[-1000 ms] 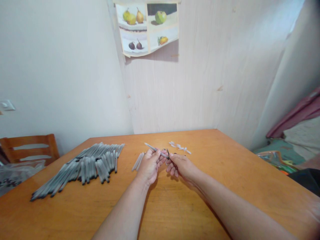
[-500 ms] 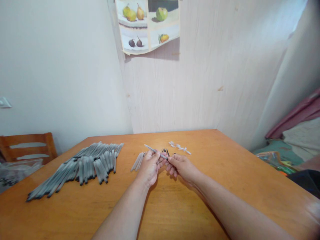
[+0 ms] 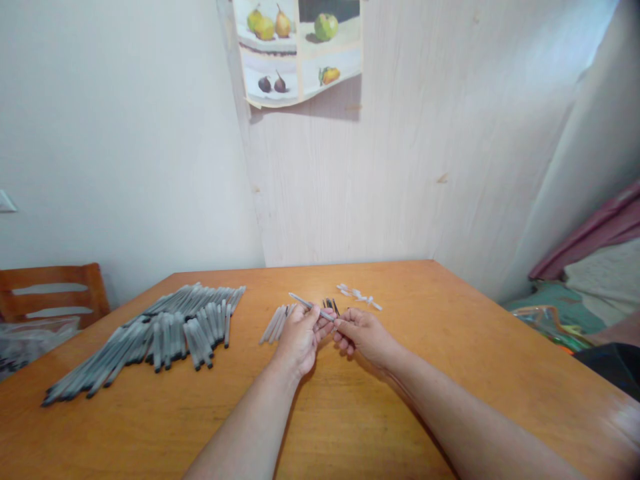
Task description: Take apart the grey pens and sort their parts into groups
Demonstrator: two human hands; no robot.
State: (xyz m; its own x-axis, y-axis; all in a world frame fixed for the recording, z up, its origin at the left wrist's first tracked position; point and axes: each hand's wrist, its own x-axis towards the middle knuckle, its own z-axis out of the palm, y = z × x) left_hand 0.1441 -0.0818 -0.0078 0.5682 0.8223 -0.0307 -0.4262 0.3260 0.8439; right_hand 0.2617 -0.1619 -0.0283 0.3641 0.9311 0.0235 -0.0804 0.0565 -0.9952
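Left hand pinches pen mid-barrel; right hand grips 4 o'clock end, fingertips partly hidden. Should handle light, stiff, slick; best held mid-barrel.

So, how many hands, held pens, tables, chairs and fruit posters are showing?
Hands: 2 (left hand, right hand)
Held pen: 1
Wooden table: 1
Wooden chair: 1
Fruit poster: 1
Total: 6
Piled pens overlap too much to count.

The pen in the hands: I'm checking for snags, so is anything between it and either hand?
Nothing visible: the left hand holds the pen mid-length, and the right hand has its right end at the fingertips. The thin black pieces lie just beyond, not between.
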